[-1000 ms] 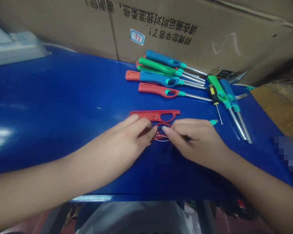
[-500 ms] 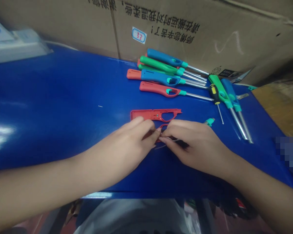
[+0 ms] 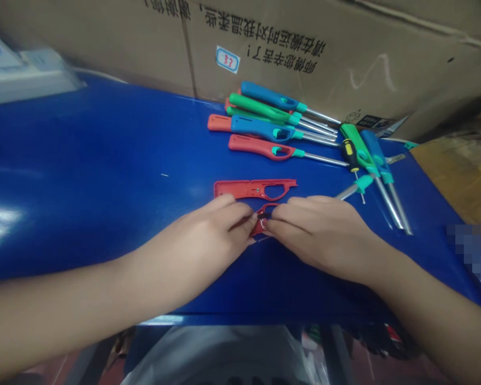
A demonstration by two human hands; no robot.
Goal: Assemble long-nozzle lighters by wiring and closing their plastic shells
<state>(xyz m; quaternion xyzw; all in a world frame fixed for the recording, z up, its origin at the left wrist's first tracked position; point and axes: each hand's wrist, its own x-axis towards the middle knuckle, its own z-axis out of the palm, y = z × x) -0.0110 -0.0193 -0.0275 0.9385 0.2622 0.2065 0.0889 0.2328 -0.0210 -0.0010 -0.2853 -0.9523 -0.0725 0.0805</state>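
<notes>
The left hand (image 3: 196,240) and right hand (image 3: 320,235) meet with fingers pressed together, clamped on a small red plastic part (image 3: 261,224), pinched from both sides to steady it. A red lighter shell (image 3: 254,189) lies just beyond them on the blue table (image 3: 84,160), and a steel lighter nozzle (image 3: 355,187) lies near the right hand.

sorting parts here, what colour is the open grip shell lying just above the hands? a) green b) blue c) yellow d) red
d, the open half shell of a lighter grip lying just above the left hand and the right hand is red.
</notes>
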